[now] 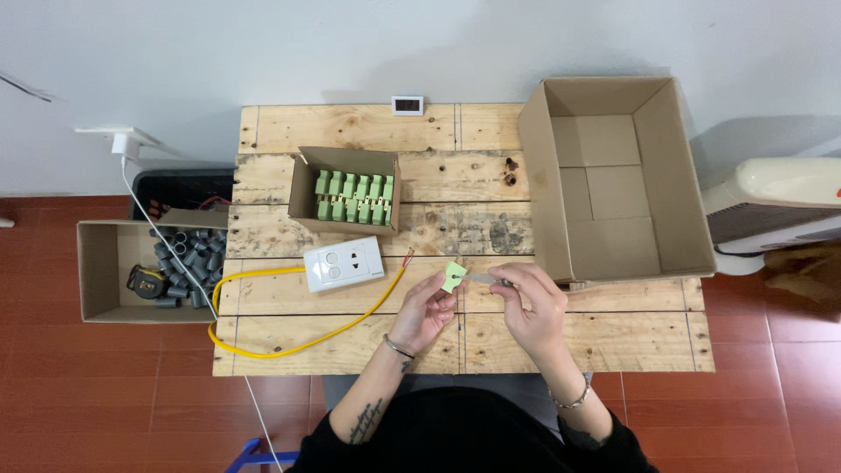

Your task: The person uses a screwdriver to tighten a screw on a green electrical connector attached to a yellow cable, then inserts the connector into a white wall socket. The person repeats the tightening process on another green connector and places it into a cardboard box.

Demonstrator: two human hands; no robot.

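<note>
Over a wooden bench (pixel 350 346), the left hand (pixel 425 311) pinches a small green connector (pixel 454 276) by its sides, while the right hand (pixel 534 307) is closed around a thin screwdriver (pixel 487 278) touching it. The connector looks light, rigid plastic, best gripped by its flat sides.

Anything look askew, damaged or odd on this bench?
The yellow cable droops off the wooden table edge, its bare end loose beside the white switch plate. Dark stains mark the planks near the large empty cardboard box.
</note>
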